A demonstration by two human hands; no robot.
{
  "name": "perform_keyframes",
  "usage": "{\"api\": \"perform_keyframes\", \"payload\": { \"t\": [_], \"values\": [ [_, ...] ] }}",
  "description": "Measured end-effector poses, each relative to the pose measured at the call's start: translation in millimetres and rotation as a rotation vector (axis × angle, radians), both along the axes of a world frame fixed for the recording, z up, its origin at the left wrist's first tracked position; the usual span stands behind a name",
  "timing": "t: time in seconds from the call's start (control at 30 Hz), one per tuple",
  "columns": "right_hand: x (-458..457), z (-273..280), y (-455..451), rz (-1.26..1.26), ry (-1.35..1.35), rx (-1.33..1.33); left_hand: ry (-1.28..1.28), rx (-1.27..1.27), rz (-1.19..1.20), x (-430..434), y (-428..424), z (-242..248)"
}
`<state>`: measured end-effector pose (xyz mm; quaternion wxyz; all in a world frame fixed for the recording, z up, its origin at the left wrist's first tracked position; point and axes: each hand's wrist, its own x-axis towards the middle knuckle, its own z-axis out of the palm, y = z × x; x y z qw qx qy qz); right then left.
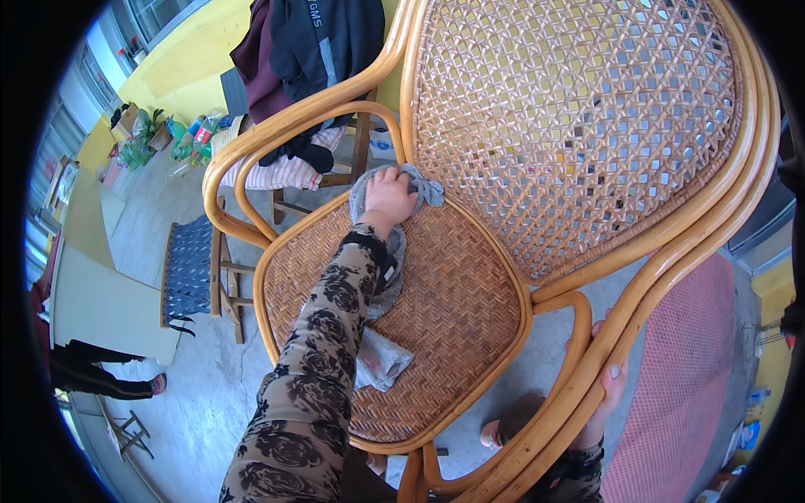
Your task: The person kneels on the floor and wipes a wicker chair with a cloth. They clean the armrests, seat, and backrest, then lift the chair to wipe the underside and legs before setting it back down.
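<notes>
A rattan armchair with a woven seat (465, 314) and an open-weave cane backrest (566, 126) stands before me. My left hand (390, 195) presses a grey cloth (361, 195) flat on the back left corner of the seat, beside the foot of the backrest. Part of the cloth trails down under my forearm. A light, crumpled cloth or paper (385, 361) lies on the seat's front left part. My right hand (610, 377) grips the chair's right armrest (569, 402) from its outer side; the rattan poles hide part of the fingers.
Behind the left armrest, dark clothes (327, 50) hang over a striped cushion (270, 173). A folding stool (188, 270) with a woven blue seat stands at left. Plastic bottles (204, 132) lie by the yellow wall. A pink mat (685, 377) is at right. Another person's leg (100, 377) shows far left.
</notes>
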<state>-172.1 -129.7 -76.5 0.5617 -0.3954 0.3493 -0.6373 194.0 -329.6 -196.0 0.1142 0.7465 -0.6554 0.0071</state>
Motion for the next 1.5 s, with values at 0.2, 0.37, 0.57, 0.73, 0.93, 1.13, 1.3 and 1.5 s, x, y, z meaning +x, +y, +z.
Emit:
{"api": "perform_keyframes", "payload": {
  "t": [0.2,0.37,0.57,0.73,0.93,1.13,1.3,1.5],
  "values": [
    [-5,-5,-3,0.044,-0.066,-0.003,0.076,-0.002,-0.040,-10,-9,-8],
    [-1,-1,-1,0.013,-0.044,0.015,0.048,0.097,-0.119,10,-5,2],
    [3,3,0,0.001,0.006,0.038,0.007,0.055,-0.085,-2,-14,4],
    [-1,6,1,-0.033,0.147,0.037,0.011,0.016,-0.035,-8,-17,3],
    [3,12,4,-0.069,0.112,0.123,-0.028,-0.051,0.061,-13,-15,-4],
    [3,9,2,-0.033,0.079,0.058,-0.099,-0.086,0.143,-22,-20,-16],
    [1,4,2,-0.027,0.007,0.079,-0.125,-0.058,-0.025,-7,-23,-17],
    [-3,-1,-1,0.027,-0.113,0.059,0.165,-0.147,-0.208,20,-20,-26]
  ]
}}
